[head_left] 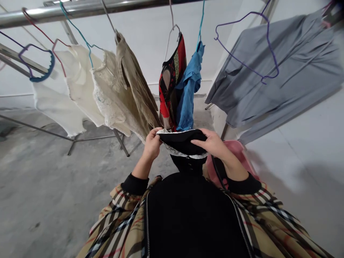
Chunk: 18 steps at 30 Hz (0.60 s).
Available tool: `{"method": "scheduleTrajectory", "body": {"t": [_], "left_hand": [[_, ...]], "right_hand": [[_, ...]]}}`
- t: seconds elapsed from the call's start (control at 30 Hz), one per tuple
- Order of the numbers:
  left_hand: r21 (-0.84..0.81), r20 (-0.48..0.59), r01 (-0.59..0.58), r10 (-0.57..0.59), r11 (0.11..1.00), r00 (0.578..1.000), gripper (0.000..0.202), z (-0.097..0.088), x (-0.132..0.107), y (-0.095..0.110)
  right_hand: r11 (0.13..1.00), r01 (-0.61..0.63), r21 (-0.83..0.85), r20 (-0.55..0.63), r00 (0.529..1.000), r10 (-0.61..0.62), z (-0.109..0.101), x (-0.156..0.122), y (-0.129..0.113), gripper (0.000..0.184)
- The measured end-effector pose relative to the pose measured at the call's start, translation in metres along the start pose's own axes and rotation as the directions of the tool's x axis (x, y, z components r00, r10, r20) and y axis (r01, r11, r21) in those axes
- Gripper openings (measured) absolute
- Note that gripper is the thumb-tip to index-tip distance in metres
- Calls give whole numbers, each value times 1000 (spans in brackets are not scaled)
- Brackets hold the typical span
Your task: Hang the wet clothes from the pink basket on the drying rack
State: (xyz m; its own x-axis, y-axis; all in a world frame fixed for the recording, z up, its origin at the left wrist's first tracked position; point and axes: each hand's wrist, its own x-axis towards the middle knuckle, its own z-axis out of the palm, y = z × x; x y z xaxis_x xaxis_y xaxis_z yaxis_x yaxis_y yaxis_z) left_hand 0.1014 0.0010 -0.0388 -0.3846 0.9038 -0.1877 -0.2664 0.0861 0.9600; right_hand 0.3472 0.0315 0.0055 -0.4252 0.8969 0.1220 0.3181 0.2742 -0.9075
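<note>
A black garment with white lace trim [182,143] is held in front of my chest. My left hand [152,145] grips its left edge, fingers closed on the trim. My right hand [213,143] pinches its right side from above. A pink garment [236,157] hangs by my right forearm, with a dark hanger [218,173] partly hidden under that arm.
A steel rail [80,9] overhead carries hangers with cream tops [80,82], a beige garment [137,86], a red patterned piece [172,79], a blue shirt [189,89] and a grey shirt [282,68]. An empty purple hanger [40,64] hangs at left. Concrete floor below, white wall at right.
</note>
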Motion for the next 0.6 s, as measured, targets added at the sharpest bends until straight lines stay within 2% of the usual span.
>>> {"method": "scheduleTrajectory", "body": {"t": [0.07,0.13,0.2,0.27,0.33,0.4,0.43,0.47,0.5,0.53,0.57,0.6], "left_hand": [[-108,14,85,-84,990,996,32,3,-1,14],[-106,57,80,-75,991,996,33,7,-4,24],[-2,120,31,-31,1000,992,33,10,-11,31],[159,231,-24,-13,987,973,33,11,-21,35],[286,403,-39,-83,958,911,30,11,-33,39],[352,576,11,-226,936,785,25,12,-45,43],[375,635,54,-298,926,712,23,13,-51,46],[391,667,98,-355,915,655,22,14,-56,47],[393,671,142,-389,909,631,22,15,-60,49],[374,653,188,-402,908,642,25,16,-64,50],[334,617,233,-399,913,679,28,17,-67,51],[277,568,274,-387,921,727,31,18,-69,51]], "right_hand": [[995,-34,-90,16,999,35,-9,-2,11,34],[986,-39,-159,-21,999,37,-16,-3,21,34],[979,-17,-203,-125,992,-8,-23,-3,26,30],[976,17,-219,-285,955,-81,-28,-2,29,29],[972,47,-229,-442,885,-147,-30,-1,29,31],[964,66,-256,-523,830,-196,-31,0,31,32],[959,69,-273,-523,827,-208,-32,0,34,34],[955,66,-289,-493,845,-208,-32,0,37,36],[951,58,-304,-434,880,-192,-32,0,40,37],[947,45,-319,-342,926,-159,-33,0,44,37],[942,34,-334,-211,971,-110,-35,-1,48,36],[938,32,-345,-57,997,-55,-38,-1,51,33]]}}
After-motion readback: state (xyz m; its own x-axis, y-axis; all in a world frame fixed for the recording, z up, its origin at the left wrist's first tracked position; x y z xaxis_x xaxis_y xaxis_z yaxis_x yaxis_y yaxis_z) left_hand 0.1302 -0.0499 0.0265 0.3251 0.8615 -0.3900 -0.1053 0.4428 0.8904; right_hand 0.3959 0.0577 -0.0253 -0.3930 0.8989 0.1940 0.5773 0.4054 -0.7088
